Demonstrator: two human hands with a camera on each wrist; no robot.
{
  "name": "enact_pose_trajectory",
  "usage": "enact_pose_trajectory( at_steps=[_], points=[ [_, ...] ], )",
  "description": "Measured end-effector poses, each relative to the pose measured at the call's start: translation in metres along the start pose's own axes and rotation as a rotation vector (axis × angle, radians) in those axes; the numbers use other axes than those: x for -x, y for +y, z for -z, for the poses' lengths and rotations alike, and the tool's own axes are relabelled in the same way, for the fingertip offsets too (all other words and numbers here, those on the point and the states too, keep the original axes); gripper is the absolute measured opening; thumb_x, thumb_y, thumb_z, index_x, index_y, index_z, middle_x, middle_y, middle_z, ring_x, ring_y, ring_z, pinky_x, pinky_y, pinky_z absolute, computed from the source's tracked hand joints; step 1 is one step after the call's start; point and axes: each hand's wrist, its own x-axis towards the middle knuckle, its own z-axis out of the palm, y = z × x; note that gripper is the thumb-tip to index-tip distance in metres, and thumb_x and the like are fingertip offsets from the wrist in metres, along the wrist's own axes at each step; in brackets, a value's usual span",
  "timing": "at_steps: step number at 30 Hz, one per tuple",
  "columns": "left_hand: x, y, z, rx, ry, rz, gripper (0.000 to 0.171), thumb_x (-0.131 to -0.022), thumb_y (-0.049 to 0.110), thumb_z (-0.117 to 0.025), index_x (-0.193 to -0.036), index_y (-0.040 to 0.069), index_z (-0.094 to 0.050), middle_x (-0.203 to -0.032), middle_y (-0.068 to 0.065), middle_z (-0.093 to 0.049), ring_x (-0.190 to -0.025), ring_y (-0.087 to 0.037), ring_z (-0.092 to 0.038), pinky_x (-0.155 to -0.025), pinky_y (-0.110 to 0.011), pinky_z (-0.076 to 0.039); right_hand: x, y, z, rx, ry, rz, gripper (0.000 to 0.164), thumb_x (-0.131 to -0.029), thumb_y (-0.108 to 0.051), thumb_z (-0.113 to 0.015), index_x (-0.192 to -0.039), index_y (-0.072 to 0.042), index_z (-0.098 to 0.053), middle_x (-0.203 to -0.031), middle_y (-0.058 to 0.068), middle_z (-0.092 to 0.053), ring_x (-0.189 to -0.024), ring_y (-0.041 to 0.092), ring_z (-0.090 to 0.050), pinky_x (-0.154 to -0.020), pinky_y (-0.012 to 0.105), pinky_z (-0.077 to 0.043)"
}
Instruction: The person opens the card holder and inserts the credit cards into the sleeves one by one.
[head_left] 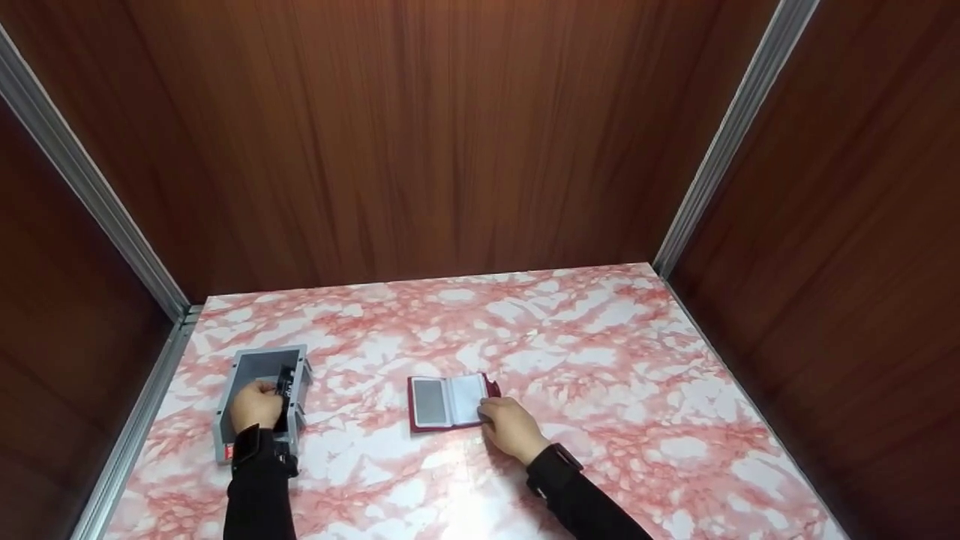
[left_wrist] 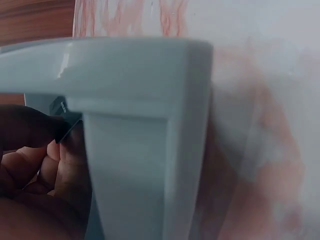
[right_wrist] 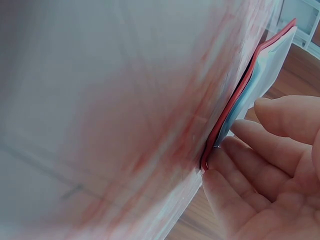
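Observation:
At the left, my left hand (head_left: pixel 256 407) reaches into a grey plastic bin (head_left: pixel 225 412). It pinches a black card (head_left: pixel 284 382) with white lettering between thumb and fingers; the left wrist view shows the card (left_wrist: pixel 61 106) partly hidden behind the bin's wall (left_wrist: pixel 130 165). A small red card holder (head_left: pixel 430 403) lies spread open mid-table, showing clear sleeve pages. My right hand (head_left: pixel 514 427) rests at its lower right corner. Seen from the right wrist, the relaxed fingers (right_wrist: pixel 245 175) touch the edge of the red cover (right_wrist: pixel 227 112) and its pages.
The table (head_left: pixel 600 360) has a red and white marbled top. Brown wood-grain panels (head_left: pixel 450 150) stand behind and at both sides, joined by metal rails (head_left: pixel 720 150). A red label (head_left: pixel 229 452) marks the bin's near end.

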Motion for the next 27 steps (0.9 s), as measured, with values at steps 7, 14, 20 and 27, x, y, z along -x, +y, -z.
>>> enact_pose_trajectory(
  at_steps=[7,14,20,27],
  points=[
    [0.005,0.006,0.009,-0.027,0.043,0.009,0.038,-0.088,0.004,-0.049,-0.12,-0.014,-0.059,-0.118,-0.033,-0.06,-0.108,-0.05,-0.054,-0.094,-0.056,-0.041,0.0,0.001,0.0,0.004,0.014,0.015,0.021,-0.078,0.0,-0.073,-0.099,0.001,-0.07,-0.109,0.018,-0.069,-0.102,0.034,-0.065,-0.091,0.04,-0.051],
    [0.007,0.013,0.019,0.007,0.105,0.001,0.037,-0.087,0.002,-0.048,-0.119,-0.012,-0.059,-0.118,-0.032,-0.06,-0.111,-0.049,-0.053,-0.097,-0.056,-0.039,0.001,0.0,0.0,-0.001,0.005,0.0,0.021,-0.08,-0.002,-0.072,-0.101,0.001,-0.07,-0.111,0.017,-0.069,-0.103,0.034,-0.064,-0.092,0.04,-0.05],
    [0.009,0.016,0.027,0.046,0.112,0.018,0.04,-0.089,0.002,-0.047,-0.125,-0.012,-0.057,-0.119,-0.032,-0.059,-0.112,-0.048,-0.053,-0.096,-0.055,-0.04,0.001,0.001,-0.001,-0.003,0.003,-0.002,0.021,-0.08,-0.001,-0.072,-0.101,0.001,-0.07,-0.111,0.017,-0.069,-0.102,0.034,-0.064,-0.091,0.04,-0.051],
    [0.006,0.023,0.032,0.078,0.177,0.004,0.039,-0.086,0.001,-0.048,-0.121,-0.011,-0.06,-0.107,-0.026,-0.06,-0.101,-0.041,-0.055,-0.091,-0.05,-0.042,0.001,0.0,0.0,-0.006,-0.001,-0.006,0.021,-0.081,-0.002,-0.071,-0.101,0.0,-0.07,-0.112,0.018,-0.068,-0.102,0.034,-0.064,-0.091,0.04,-0.051]
  ],
)
